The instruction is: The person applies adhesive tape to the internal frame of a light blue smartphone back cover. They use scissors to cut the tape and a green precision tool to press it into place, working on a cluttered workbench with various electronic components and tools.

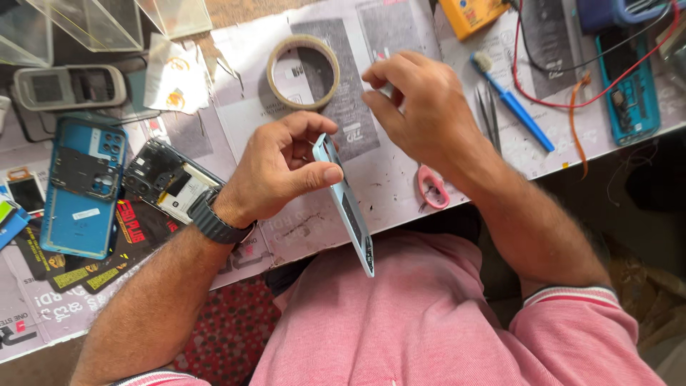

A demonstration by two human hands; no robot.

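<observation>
The person wears a pink shirt (421, 322) and sits at a paper-covered tabletop (400, 179).

Left hand (282, 171): clenched around a slim light-blue phone (346, 204), thumb pressed on one long edge, fingers curled behind the upper end. The phone is held edge-on and tilted, its lower end pointing down toward the shirt, clear of the tabletop. A dark watch (214, 223) sits on this wrist.

Right hand (421, 107): raised just above and beyond the top end of the phone, fingers bunched with the tips drawn together. Whether a small item is pinched between them cannot be told.

Just below the right wrist, small pink-handled scissors (431, 187) lie on the tabletop. Beside the right hand on its outer side lie metal tweezers (488, 114), then a blue-handled brush (514, 104) set diagonally. Past these, a red wire (572, 100) loops near a teal phone frame (627, 82).

Beyond the left hand, between both hands, a roll of tape (303, 71) lies flat.

Outward from the left wrist rests an opened black phone body (168, 182), then a blue phone back shell (82, 189), both flat. Farther off lies a grey keypad phone (68, 87), with clear plastic boxes (93, 21) at the far edge.
</observation>
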